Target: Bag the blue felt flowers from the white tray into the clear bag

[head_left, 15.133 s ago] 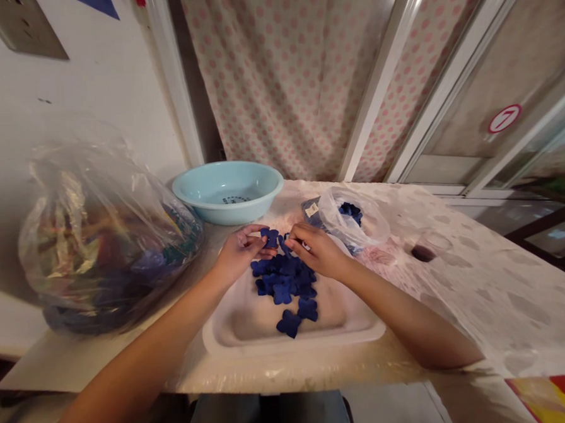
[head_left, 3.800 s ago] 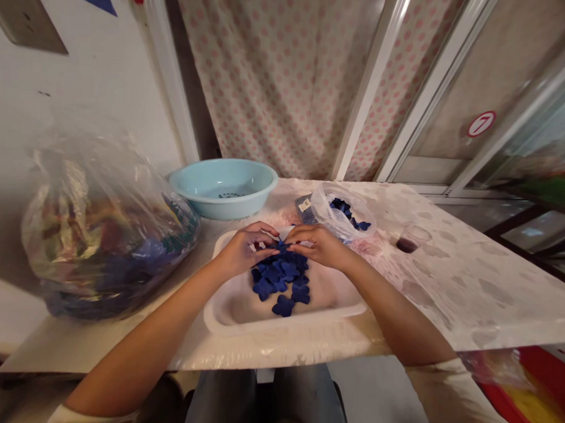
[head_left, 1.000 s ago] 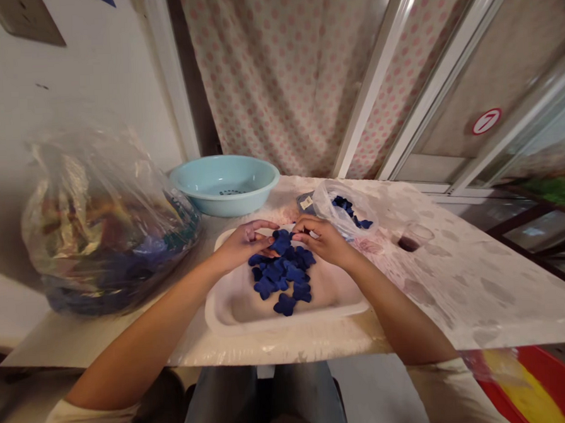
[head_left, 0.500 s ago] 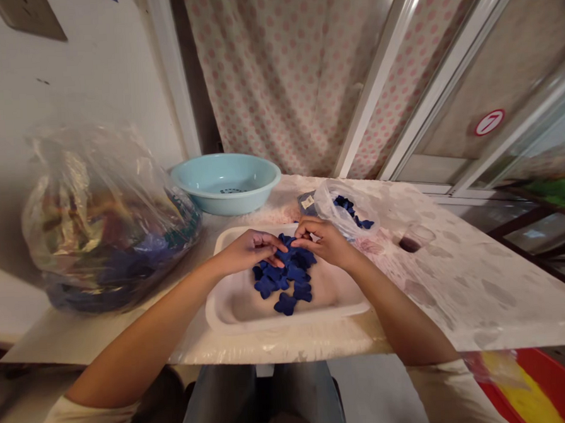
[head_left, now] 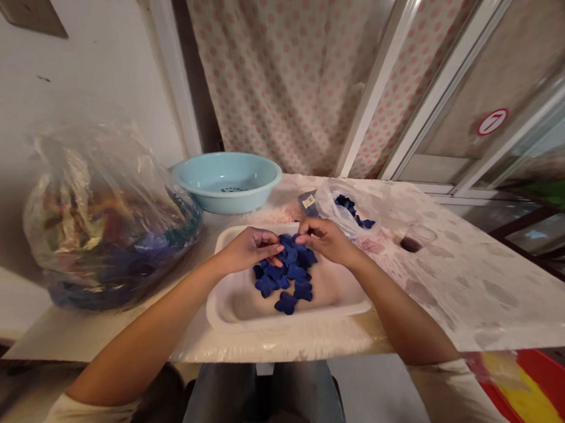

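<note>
A heap of dark blue butterfly-shaped pieces lies in the middle of a white plastic tray. My left hand comes in from the left, its curled fingertips at the heap's upper left edge. My right hand sits at the upper right of the heap, with thumb and fingers drawn close together over the top pieces. Whether either hand grips a piece is hidden by the fingers.
A pale blue basin stands behind the tray. To its left is a large clear bag of multicoloured contents. A small clear bag holds more blue pieces. The spotted white tablecloth ends at a front edge near my lap.
Over the last second my left hand has moved down and right onto the heap, and my right hand has shifted slightly right. The top pieces of the heap have shifted a little.
</note>
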`<action>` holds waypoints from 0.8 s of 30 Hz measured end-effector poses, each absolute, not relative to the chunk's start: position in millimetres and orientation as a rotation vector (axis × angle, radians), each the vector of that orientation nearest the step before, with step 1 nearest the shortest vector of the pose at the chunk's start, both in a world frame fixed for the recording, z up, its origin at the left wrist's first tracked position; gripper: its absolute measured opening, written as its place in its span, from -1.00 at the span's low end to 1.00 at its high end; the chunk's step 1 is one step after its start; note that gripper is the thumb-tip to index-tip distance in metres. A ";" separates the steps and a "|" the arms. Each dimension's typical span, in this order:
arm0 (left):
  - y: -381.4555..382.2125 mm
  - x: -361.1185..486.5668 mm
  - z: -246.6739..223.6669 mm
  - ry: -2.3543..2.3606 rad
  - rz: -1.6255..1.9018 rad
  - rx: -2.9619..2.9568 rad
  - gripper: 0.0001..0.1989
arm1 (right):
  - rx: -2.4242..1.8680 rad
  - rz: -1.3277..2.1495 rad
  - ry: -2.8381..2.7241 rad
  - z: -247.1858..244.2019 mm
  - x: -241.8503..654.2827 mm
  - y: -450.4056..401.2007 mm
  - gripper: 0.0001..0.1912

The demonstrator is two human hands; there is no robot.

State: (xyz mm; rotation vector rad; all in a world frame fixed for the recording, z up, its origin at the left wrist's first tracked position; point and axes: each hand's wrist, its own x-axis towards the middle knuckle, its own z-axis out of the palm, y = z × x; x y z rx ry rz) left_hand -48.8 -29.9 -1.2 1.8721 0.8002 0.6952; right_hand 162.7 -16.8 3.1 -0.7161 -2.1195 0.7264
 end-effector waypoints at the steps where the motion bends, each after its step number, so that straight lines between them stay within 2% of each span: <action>1: -29.9 -48.2 -1.1 0.815 0.712 1.852 -0.75 | -0.763 0.687 -2.023 1.7 163.5 -14.7 -0.76; 4: -27.6 -46.5 -2.7 0.841 0.785 1.734 -0.74 | -0.912 0.480 -1.870 -1.8 165.2 -8.7 -0.79; 7: -22.9 -45.9 -6.3 0.862 0.862 1.569 -0.74 | -0.914 0.298 -2.005 -0.6 165.1 -9.2 -0.86; 12: -20.7 -46.9 -7.1 0.907 0.921 1.443 -0.70 | -0.689 0.078 -2.352 7.4 163.7 -20.2 -0.66; 15: -22.5 -47.5 -5.3 0.872 0.880 1.462 -0.69 | -0.563 -0.067 -2.466 7.8 163.5 -21.7 -0.72; 18: -23.5 -48.1 -5.1 0.828 0.798 1.545 -0.69 | -0.509 -0.094 -2.438 6.4 163.0 -21.0 -0.84; 24: -26.8 -49.4 -3.6 0.791 0.729 1.588 -0.66 | -0.479 -0.058 -2.381 7.3 162.0 -22.8 -0.84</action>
